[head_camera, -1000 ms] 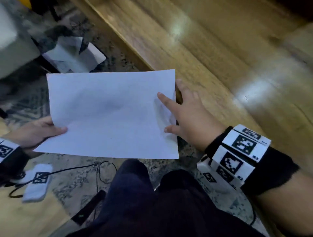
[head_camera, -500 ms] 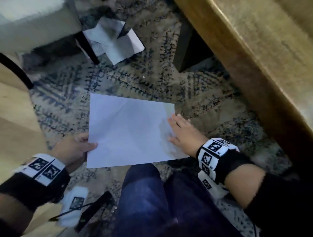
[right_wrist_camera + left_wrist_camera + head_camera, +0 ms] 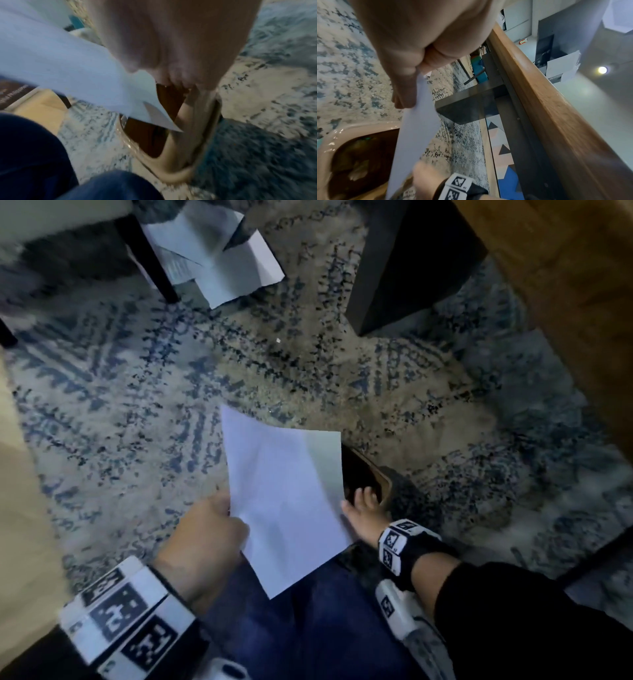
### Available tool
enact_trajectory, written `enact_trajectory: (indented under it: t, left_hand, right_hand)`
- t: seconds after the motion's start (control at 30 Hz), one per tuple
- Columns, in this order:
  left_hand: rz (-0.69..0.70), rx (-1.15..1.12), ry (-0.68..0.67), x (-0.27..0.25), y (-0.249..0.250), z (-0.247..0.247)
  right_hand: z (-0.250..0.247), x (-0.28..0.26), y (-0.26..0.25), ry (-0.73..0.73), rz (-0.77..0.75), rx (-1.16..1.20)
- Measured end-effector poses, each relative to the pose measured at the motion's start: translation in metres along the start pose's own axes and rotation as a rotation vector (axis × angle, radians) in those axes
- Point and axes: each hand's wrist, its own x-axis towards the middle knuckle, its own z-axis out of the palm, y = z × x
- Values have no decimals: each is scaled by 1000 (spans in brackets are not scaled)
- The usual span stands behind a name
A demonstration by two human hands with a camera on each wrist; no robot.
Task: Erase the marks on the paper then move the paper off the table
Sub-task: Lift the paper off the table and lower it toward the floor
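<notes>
A blank white paper (image 3: 287,501) hangs tilted above the floor, off the wooden table (image 3: 565,285). No marks show on its upper face. My left hand (image 3: 212,529) pinches its lower left edge between thumb and fingers; the pinch also shows in the left wrist view, hand (image 3: 412,67) on paper (image 3: 418,121). My right hand (image 3: 363,508) lies at the paper's right edge with fingers fairly straight, only touching it. Under the paper stands a tan-rimmed bin (image 3: 385,491) with a dark brown inside, also seen as bin (image 3: 180,169) below the paper's loose corner (image 3: 159,119).
A patterned blue and beige rug (image 3: 137,405) covers the floor. A dark table leg (image 3: 404,261) stands at the back right. Other white sheets (image 3: 222,258) lie by a thin chair leg (image 3: 150,261). My knees in blue jeans (image 3: 308,628) are just below the paper.
The paper has come away from the table and down towards the floor, turning on end over the bin. My right hand slid from the sheet's face to its edge.
</notes>
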Motion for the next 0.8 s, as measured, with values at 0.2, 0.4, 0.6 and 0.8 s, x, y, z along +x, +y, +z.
enact_trajectory:
  t: [0.2, 0.4, 0.6, 0.8]
  left_hand:
    - [0, -133, -68, -21, 12, 19]
    - [-6, -93, -84, -34, 25, 9]
    - [-42, -152, -126, -28, 29, 18]
    - [-58, -116, -124, -22, 28, 16]
  right_hand:
    - [9, -29, -52, 85, -560, 287]
    - [0, -9, -28, 236, -180, 264]
    - [19, -20, -56, 40, -547, 347]
    - [-10, -14, -27, 321, -267, 295]
